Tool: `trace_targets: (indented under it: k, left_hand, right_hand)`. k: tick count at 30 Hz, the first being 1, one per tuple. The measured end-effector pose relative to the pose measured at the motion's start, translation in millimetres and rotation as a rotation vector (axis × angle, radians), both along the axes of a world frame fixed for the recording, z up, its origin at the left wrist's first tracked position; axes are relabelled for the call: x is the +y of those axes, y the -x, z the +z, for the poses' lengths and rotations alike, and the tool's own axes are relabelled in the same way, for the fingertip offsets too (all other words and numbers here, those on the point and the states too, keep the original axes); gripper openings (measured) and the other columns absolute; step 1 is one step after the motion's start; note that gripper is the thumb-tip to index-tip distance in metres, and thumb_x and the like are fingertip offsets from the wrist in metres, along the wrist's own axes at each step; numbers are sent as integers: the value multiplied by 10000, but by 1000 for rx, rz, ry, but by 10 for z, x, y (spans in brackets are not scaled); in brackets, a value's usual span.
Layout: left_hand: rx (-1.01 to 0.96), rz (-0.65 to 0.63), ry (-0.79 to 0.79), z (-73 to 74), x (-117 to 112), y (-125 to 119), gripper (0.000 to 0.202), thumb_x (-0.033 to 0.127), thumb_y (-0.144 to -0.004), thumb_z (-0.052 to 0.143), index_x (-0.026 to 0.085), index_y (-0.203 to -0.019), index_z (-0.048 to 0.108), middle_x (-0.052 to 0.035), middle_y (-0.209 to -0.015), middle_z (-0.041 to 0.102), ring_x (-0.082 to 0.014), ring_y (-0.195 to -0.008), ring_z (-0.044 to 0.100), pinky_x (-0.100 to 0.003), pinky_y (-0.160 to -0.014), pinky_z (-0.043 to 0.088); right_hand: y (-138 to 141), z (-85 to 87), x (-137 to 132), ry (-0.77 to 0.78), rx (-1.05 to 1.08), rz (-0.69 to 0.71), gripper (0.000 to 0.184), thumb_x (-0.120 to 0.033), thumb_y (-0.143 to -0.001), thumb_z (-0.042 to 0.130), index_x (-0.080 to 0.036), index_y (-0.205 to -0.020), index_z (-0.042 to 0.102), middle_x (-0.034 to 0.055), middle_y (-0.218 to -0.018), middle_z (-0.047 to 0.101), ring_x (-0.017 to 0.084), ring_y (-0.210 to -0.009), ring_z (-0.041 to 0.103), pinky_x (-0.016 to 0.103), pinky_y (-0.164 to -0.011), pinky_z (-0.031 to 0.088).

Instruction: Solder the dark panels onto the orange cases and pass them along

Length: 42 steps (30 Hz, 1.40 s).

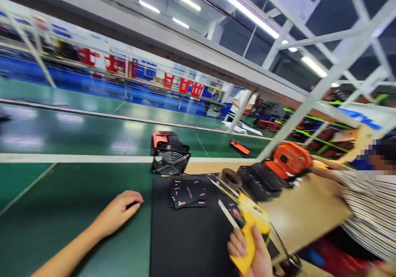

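Observation:
My left hand (pixel 119 213) rests on the green tabletop (pixel 77 211), left of a black mat (pixel 182 235). Its fingers are curled, the thumb close to the index finger, and nothing shows in the gap. On the right, my right hand (pixel 252 250) is wrapped round a yellow pistol-grip tool (pixel 250 227), raised over the mat's right side. A thin tip points up and left from the tool; its exact kind is unclear. Dark flat panels (pixel 188 192) with small copper-coloured marks lie stacked on the mat, left of the tool.
Behind the mat stands a black fan with a round metal guard (pixel 170 162). A brown ring-shaped roll (pixel 230 178) sits near black housings (pixel 261 180). At right, a co-worker in a striped shirt (pixel 371 211) reaches to an orange fan housing (pixel 291 157). A slanted post (pixel 291 120) rises beyond.

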<state>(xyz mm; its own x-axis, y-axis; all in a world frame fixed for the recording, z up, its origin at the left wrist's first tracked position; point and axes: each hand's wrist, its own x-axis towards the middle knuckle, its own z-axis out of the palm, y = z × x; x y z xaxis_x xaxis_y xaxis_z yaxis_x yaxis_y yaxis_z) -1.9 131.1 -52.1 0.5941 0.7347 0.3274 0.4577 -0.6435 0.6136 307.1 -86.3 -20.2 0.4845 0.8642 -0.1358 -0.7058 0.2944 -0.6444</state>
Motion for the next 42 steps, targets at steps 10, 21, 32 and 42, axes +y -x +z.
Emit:
trace_targets:
  k: [10, 21, 32, 42]
  left_hand:
    - [26, 25, -50, 62, -23, -51, 430, 494, -806, 392, 187, -907, 676, -81, -981, 683, -230, -939, 624, -327, -881, 496]
    - [619, -205, -52, 733, -151, -1532, 1056, 488, -557, 720, 207, -1439, 212, -159, -1485, 224, -352, -1353, 209, -530, -1096, 146]
    - [702, -252, -28, 710, 39, -1664, 929, 316, -596, 603, 203, -1437, 225, -141, -1385, 404, -318, -1251, 382, -444, -983, 344]
    - [686, -116, -24, 595, -88, -2023, 923, 412, -622, 579, 182, -1438, 215, -151, -1428, 348, -357, -1291, 310, -534, -966, 320]
  right_hand:
    - [-617, 1013, 1067, 143, -85, -71, 358, -440, -985, 394, -155, -819, 534, -33, -651, 462, 103, -434, 430, 213, -375, 392]
    - [-1087, 531, 1133, 733, -493, -236, 235, -374, -944, 547, -142, -967, 582, 20, -818, 582, 147, -565, 557, 271, -482, 496]
    - [-1799, 572, 324, 661, -504, -643, 148, -282, -948, 558, -140, -989, 576, 18, -840, 584, 137, -570, 563, 246, -467, 497]
    - [-2096, 209, 238, 657, -300, -716, 169, -284, -946, 559, -142, -1038, 569, 41, -908, 590, 162, -636, 588, 279, -516, 526]
